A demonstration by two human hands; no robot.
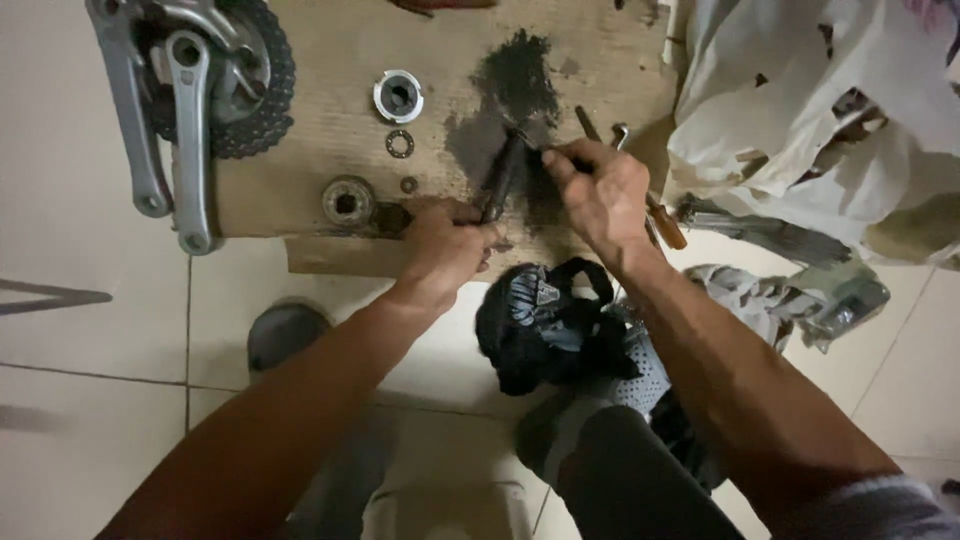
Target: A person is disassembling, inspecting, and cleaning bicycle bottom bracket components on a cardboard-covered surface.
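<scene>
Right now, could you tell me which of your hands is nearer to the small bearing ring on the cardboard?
Left. The left hand grips a dark axle-like part just below and right of the bearing ring. The right hand is farther right, beyond that part.

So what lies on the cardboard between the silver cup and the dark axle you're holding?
Head view: a small bearing ring on bare cardboard, between cup and axle.
</scene>
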